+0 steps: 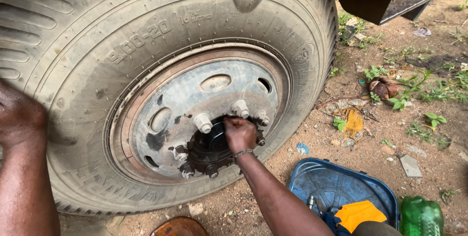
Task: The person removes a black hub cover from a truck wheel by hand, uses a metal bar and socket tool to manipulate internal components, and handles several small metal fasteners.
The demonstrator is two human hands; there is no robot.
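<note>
Hub [210,144], black and greasy at the centre of the grey wheel disc [195,104], is where the right hand [239,133] works, its fingers curled shut on something at the hub's upper edge that I cannot make out among the lug nuts [203,123]. The left hand [19,116] presses on the tyre [73,70] sidewall, seemingly to steady it, though its finger state cannot be told. A blue tray [331,182] lies on the dirt just beside the right arm, within easy reach.

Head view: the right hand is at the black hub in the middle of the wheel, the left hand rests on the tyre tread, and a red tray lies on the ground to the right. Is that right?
Not quite: the tray is blue, not red, as the head view shows. The rest holds: the right hand is at the black hub in the middle of the wheel, and the left hand rests on the tyre tread.
</note>
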